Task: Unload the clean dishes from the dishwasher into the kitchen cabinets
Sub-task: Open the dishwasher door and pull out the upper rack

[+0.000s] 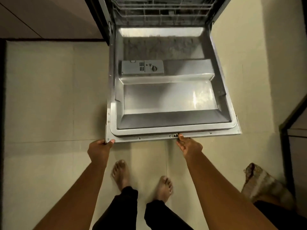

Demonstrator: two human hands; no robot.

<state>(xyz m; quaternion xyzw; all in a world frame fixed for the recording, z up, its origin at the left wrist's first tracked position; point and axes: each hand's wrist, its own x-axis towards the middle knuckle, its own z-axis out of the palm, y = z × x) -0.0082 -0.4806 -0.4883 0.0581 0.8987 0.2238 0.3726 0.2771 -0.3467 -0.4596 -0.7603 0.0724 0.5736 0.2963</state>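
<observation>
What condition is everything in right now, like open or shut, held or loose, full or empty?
Dishwasher door: open, folded down flat.
Detergent dispenser: lid shut.
Lower rack: pushed in; no dishes visible in the part shown.
Left hand: grip closed on the door's front left corner.
Right hand: open, fingertips touching the door's front edge near the latch.

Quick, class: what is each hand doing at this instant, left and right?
Left hand: closed on the near left corner of the dishwasher door.
Right hand: open, fingers touching the door's near edge by the latch.
</observation>
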